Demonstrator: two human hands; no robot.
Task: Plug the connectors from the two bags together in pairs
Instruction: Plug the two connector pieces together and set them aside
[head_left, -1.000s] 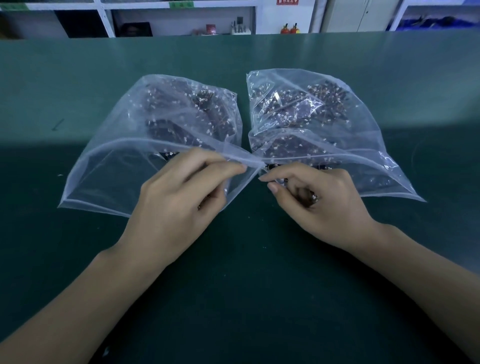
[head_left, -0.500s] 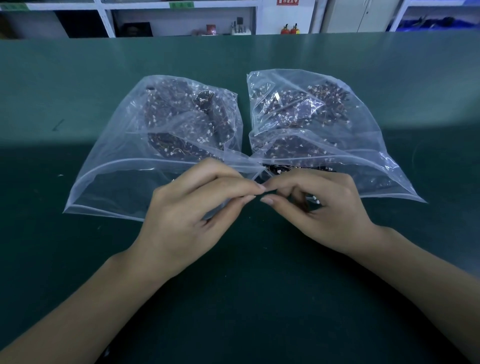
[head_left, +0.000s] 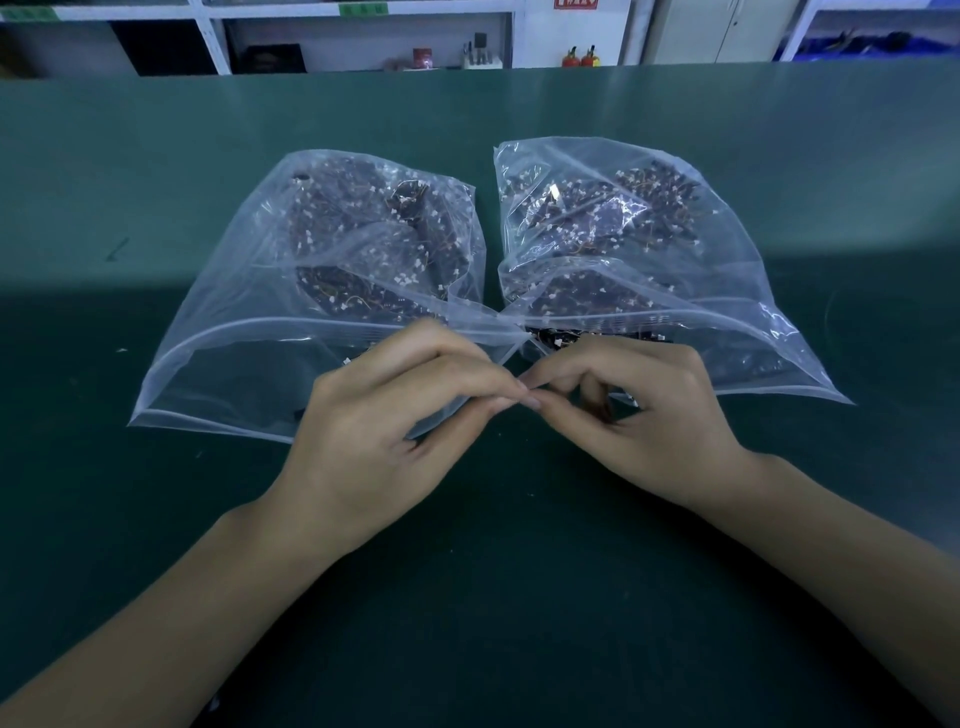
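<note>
Two clear bags side by side on the green table (head_left: 156, 519), mouths toward the person. Left bag (head_left: 249, 322) and right bag (head_left: 727, 291) both packed with dark wired connectors (head_left: 363, 249), small white housings showing through the plastic. Both mouths gape open.

Left hand (head_left: 384, 431) and right hand (head_left: 649, 415) meet in front of the bags, between the two mouths, fingertips touching at centre. Both sets of fingers are curled into a pinch. Whatever they hold is too small and too hidden to make out; probably one connector each, being pressed together, but cannot tell for sure.

Progress, as a judgement: very early. No joined pairs lie anywhere on the table in view. Nearly the whole stock sits in the bags. A few loose connectors lie at the right bag's mouth (head_left: 556, 338), just behind the fingers.

Left to do: virtually everything, pair after pair.
</note>
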